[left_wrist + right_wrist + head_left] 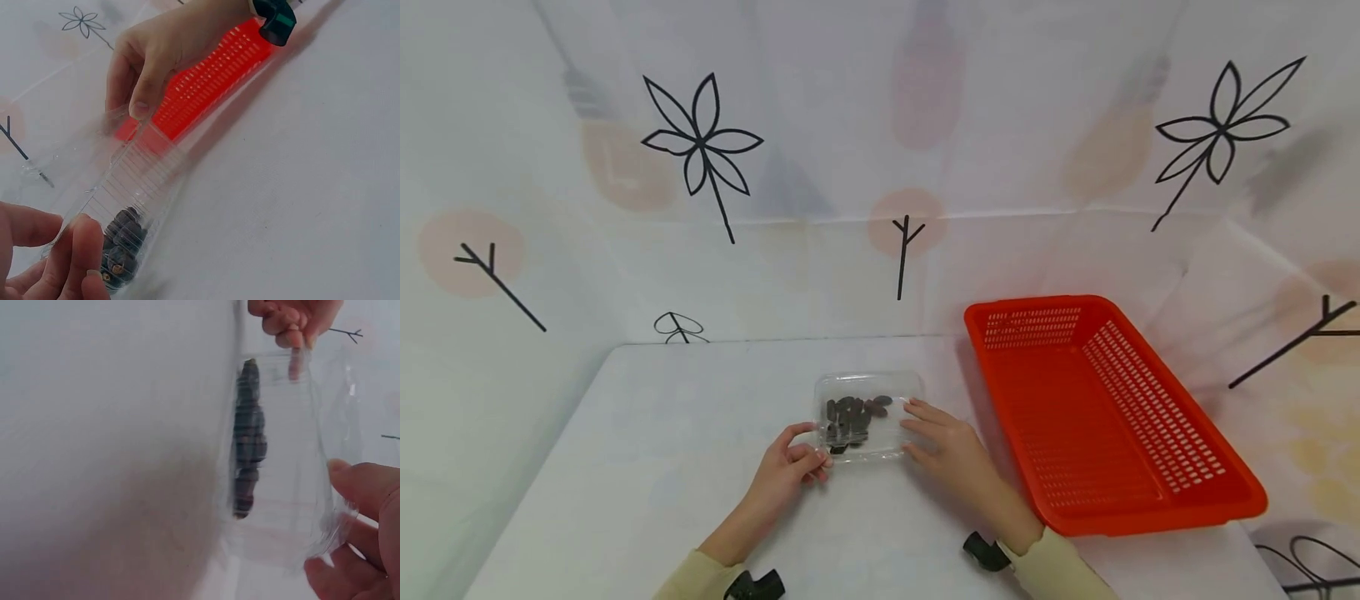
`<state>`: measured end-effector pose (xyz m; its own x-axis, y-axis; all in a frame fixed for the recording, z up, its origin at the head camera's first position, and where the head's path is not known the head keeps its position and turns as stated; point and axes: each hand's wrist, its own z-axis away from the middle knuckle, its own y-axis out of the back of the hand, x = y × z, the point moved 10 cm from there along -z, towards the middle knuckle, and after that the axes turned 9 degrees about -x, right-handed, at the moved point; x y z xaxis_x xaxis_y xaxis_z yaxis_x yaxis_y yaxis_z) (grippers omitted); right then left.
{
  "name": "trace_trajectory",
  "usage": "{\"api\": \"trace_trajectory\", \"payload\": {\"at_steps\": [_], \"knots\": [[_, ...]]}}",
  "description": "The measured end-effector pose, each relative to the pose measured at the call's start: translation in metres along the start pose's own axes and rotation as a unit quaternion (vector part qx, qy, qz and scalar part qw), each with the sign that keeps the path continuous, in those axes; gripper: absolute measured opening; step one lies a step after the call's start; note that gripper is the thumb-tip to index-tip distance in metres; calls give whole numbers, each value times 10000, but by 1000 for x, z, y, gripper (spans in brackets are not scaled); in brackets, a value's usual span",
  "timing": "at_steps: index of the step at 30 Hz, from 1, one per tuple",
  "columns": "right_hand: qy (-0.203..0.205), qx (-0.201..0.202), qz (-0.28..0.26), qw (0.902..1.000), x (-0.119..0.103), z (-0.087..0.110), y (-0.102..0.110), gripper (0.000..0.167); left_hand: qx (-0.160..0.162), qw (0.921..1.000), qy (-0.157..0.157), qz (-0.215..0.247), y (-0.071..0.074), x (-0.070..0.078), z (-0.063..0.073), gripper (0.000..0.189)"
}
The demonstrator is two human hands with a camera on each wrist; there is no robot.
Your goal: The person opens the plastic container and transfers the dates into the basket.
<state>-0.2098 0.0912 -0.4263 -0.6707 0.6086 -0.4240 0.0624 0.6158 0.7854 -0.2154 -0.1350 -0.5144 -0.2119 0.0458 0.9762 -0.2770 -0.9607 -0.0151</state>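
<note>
A clear plastic clamshell box (883, 437) with several dark, oval fruits (848, 421) inside is held near the middle of the white table. My left hand (790, 467) pinches its near left corner, thumb and fingers meeting at the edge, as the left wrist view shows close up. On the opposite side my right hand (951, 454) grips the right edge; in the right wrist view the thumb (359, 484) lies on the rim with fingers curled beneath. The fruits are bunched toward the left half of the box and show through its ribbed wall (128, 178).
A large red perforated plastic basket (1052, 383) stands at the right of the table, close beside my right forearm. Behind the table (662, 433) hangs a white cloth backdrop (820, 275) printed with leaves and fruit. Each wrist wears a black camera mount (985, 552).
</note>
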Motion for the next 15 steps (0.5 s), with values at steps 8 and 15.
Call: {"api": "trace_trajectory", "payload": {"at_steps": [8,15], "knots": [[614,327,295,9971,-4,7,7,44,27,9999,26,116,2,0,0,49],[946,482,783,9913,-13,8,11,40,-22,9999,111,124,-1,1,2,50]]}}
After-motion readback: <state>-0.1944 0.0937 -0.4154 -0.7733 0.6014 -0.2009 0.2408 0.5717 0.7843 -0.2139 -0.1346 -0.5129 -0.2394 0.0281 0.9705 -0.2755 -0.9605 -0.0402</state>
